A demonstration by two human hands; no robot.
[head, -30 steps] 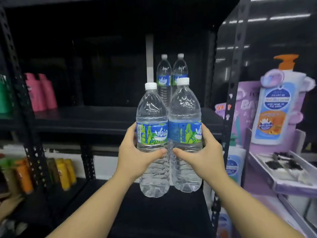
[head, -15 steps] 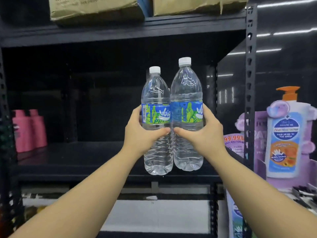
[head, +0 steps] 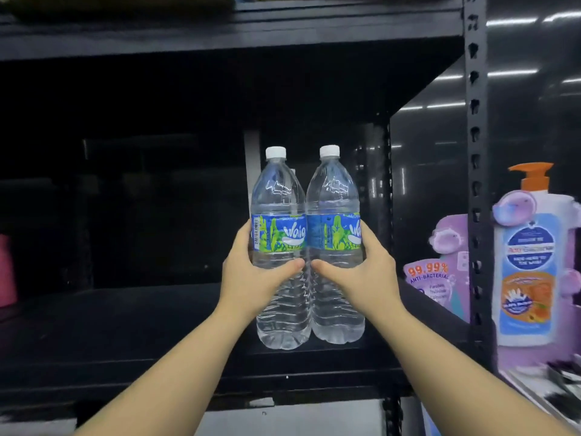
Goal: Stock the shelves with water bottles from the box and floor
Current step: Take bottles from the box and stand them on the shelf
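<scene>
Two clear water bottles with white caps and blue-green labels stand upright side by side, over the right part of the black shelf (head: 125,341). My left hand (head: 251,284) grips the left bottle (head: 278,199) just below its label. My right hand (head: 364,278) grips the right bottle (head: 331,196) the same way. The bottles touch each other, and their bases are at or just above the shelf board; I cannot tell which. Earlier stocked bottles behind them are almost wholly hidden.
A black perforated upright (head: 476,184) bounds the shelf on the right. Beyond it stands a big soap pump-bottle display (head: 531,272) with a purple anti-bacterial sign (head: 434,278). A pink item (head: 6,272) sits at the far left. Another shelf board (head: 220,36) runs overhead.
Both hands have carried the two bottles forward and down into the shelf bay, so their bases are now low over the shelf board. The camera view has moved closer.
</scene>
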